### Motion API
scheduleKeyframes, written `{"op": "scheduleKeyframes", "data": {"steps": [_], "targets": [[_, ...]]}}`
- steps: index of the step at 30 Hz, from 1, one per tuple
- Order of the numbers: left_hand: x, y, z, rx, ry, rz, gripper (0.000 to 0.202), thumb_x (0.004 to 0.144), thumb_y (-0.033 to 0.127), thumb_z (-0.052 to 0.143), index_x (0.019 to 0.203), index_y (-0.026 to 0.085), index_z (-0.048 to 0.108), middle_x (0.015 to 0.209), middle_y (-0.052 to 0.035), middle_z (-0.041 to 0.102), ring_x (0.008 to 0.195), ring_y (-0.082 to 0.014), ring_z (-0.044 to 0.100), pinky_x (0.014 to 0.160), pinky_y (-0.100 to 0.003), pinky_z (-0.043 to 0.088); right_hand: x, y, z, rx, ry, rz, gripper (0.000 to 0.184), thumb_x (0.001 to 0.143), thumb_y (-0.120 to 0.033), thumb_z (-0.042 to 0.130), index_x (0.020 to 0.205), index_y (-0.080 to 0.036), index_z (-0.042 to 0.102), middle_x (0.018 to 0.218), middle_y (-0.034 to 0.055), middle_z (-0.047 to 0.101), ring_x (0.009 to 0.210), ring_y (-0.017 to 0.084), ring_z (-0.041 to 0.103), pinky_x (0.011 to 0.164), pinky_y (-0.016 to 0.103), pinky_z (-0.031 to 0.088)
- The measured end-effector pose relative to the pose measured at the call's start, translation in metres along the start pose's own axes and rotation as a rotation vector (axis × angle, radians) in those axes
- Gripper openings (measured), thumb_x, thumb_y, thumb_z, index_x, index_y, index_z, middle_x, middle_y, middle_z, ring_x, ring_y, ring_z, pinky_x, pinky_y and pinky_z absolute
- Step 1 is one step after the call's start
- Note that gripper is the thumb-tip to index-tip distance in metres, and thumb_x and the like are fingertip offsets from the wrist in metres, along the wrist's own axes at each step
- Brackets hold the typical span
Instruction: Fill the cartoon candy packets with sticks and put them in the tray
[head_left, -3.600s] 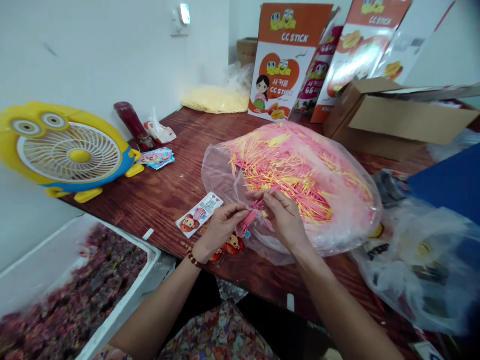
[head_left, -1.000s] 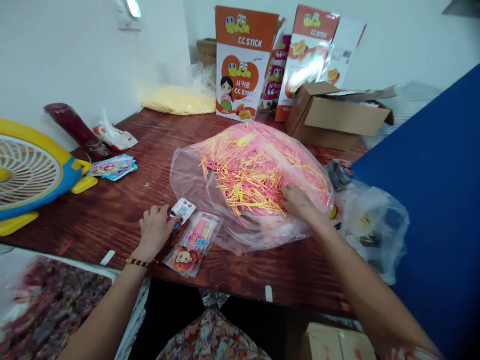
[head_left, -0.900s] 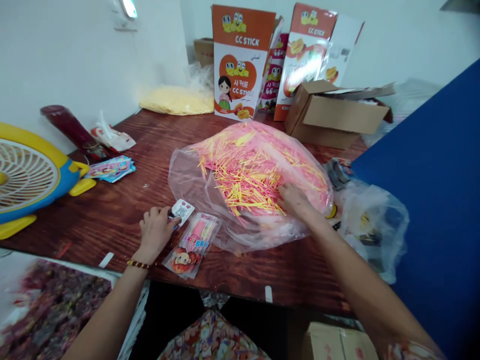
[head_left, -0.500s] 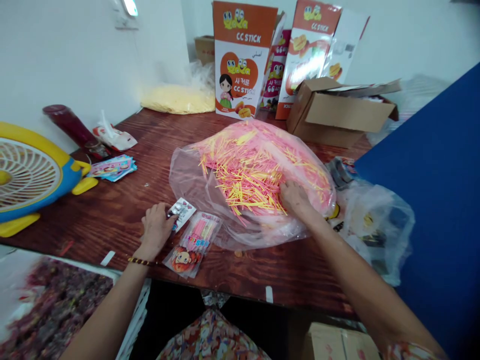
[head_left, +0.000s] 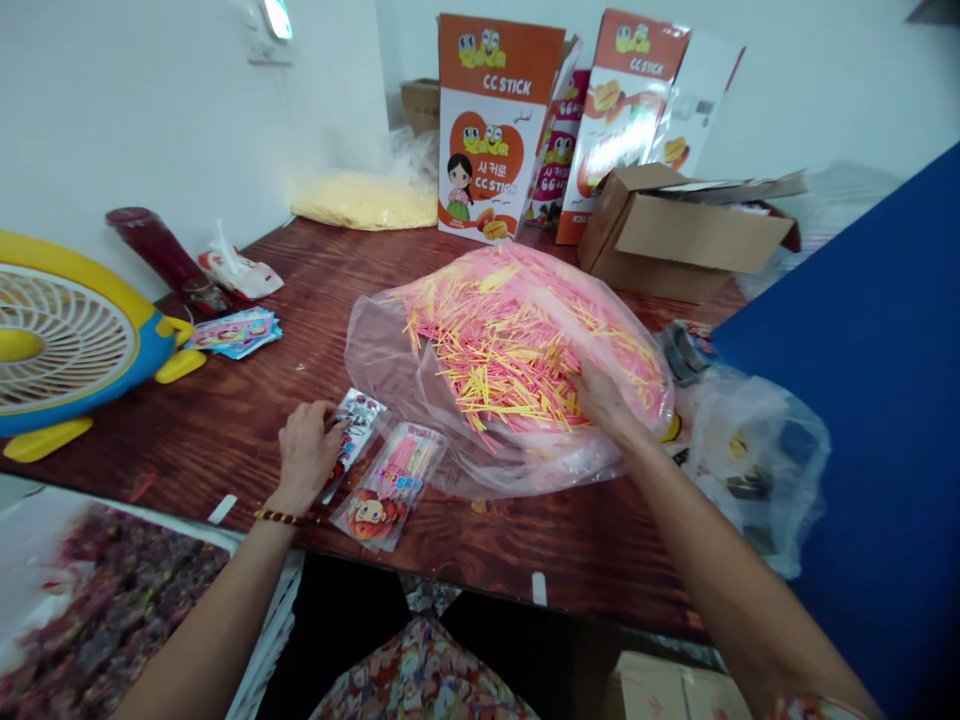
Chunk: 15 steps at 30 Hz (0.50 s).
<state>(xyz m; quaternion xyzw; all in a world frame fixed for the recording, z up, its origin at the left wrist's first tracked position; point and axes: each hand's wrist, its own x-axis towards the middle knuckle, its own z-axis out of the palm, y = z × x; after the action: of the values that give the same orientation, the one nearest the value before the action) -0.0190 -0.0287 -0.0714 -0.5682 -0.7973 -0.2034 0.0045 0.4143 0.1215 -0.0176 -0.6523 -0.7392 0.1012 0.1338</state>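
Left hand point(head_left: 304, 452) pinches an empty printed sachet point(head_left: 352, 432) flat on the table; right hand's point(head_left: 606, 402) fingers, grip unclear, dig among bagged pink and yellow sticks point(head_left: 517, 340).

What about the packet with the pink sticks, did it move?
Yes. The packet was held at the plastic bag's mouth; now it lies flat on the table, just left of the bag, beside the left hand.

glossy clear plastic bag point(head_left: 390, 350); grained wood table point(head_left: 247, 410).

The left hand point(head_left: 306, 452) lies palm-down; the right hand point(head_left: 604, 400) reaches forward.
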Motion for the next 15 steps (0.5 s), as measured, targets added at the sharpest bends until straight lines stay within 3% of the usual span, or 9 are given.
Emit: {"op": "scheduleKeyframes", "data": {"steps": [3,7,11,15], "targets": [[0.005,-0.003,-0.001,-0.075,0.010,-0.012,0.023,0.088,0.036,0.054,0.093,0.017,0.065,0.097,-0.0122,0.068,0.095,-0.0281,0.062,0.081,-0.035,0.046,0.001,0.006,0.000,0.371,0.087,-0.027,0.018,0.088,-0.036,0.052,0.085,-0.021,0.060,0.075,0.0042,0.065,0.073,0.022,0.059,0.070,0.032,0.045],[0.008,-0.006,-0.006,-0.112,-0.038,-0.040,0.023,0.089,0.033,0.051,0.095,0.019,0.069,0.097,-0.0112,0.074,0.096,-0.0286,0.066,0.082,-0.036,0.045,0.003,0.006,0.000,0.630,0.072,-0.016,0.025,0.082,-0.045,0.056,0.073,-0.022,0.055,0.067,0.0014,0.061,0.064,0.017,0.055,0.065,0.031,0.045],[0.007,-0.006,-0.013,-0.122,-0.026,-0.036,0.026,0.090,0.031,0.050,0.104,0.021,0.069,0.102,-0.0108,0.076,0.099,-0.0284,0.068,0.084,-0.036,0.045,0.001,0.001,-0.004,0.720,0.070,-0.051,0.028,0.081,-0.047,0.056,0.077,-0.019,0.061,0.077,0.0052,0.070,0.072,0.018,0.060,0.073,0.032,0.047],[0.006,-0.005,-0.021,-0.199,0.031,-0.063,0.024,0.086,0.033,0.052,0.093,0.020,0.070,0.098,-0.0109,0.075,0.094,-0.0277,0.068,0.080,-0.035,0.046,-0.004,-0.003,-0.008,0.715,0.080,-0.035,0.030,0.080,-0.048,0.059,0.075,-0.019,0.063,0.077,0.0054,0.072,0.066,0.016,0.057,0.067,0.030,0.046]]}}
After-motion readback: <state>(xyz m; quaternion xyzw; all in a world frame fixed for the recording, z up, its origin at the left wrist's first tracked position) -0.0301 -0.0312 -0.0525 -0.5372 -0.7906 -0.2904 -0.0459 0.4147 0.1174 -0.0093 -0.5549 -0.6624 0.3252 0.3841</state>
